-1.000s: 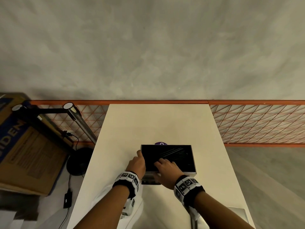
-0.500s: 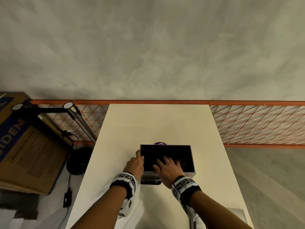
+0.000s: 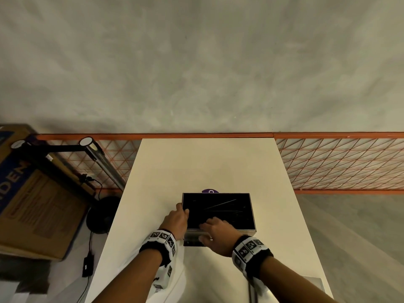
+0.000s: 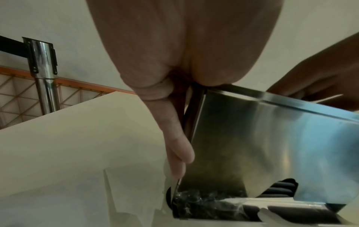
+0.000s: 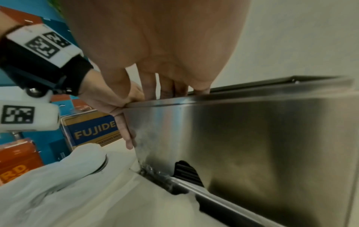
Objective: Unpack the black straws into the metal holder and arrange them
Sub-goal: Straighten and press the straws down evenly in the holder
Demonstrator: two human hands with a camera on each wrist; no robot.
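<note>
The metal holder (image 3: 252, 213) stands mid-table, an open steel box with black straws (image 3: 220, 204) lying loose and crossed inside. My left hand (image 3: 182, 212) grips its left wall, thumb over the rim and fingers (image 4: 174, 138) down the outside. My right hand (image 3: 209, 224) reaches over the near wall; its fingers (image 5: 170, 87) dip inside onto the straws, while the thumb stays outside the front. More straws (image 4: 279, 190) show in the slot at the holder's (image 4: 272, 130) base, also seen as straws (image 5: 184, 170) under the holder's front (image 5: 252, 138).
A white plastic wrapper (image 5: 58, 176) lies on the table by my left wrist. A purple object (image 3: 210, 191) peeks out behind the holder. A metal sheet (image 3: 314, 285) sits at the near right corner. Left of the table are a chrome post (image 3: 102, 162) and cardboard box (image 3: 39, 204).
My right hand's fingers, spread wide over the straws half a second ago, have drawn together and pulled back toward the near wall. The left hand and the holder have stayed put.
</note>
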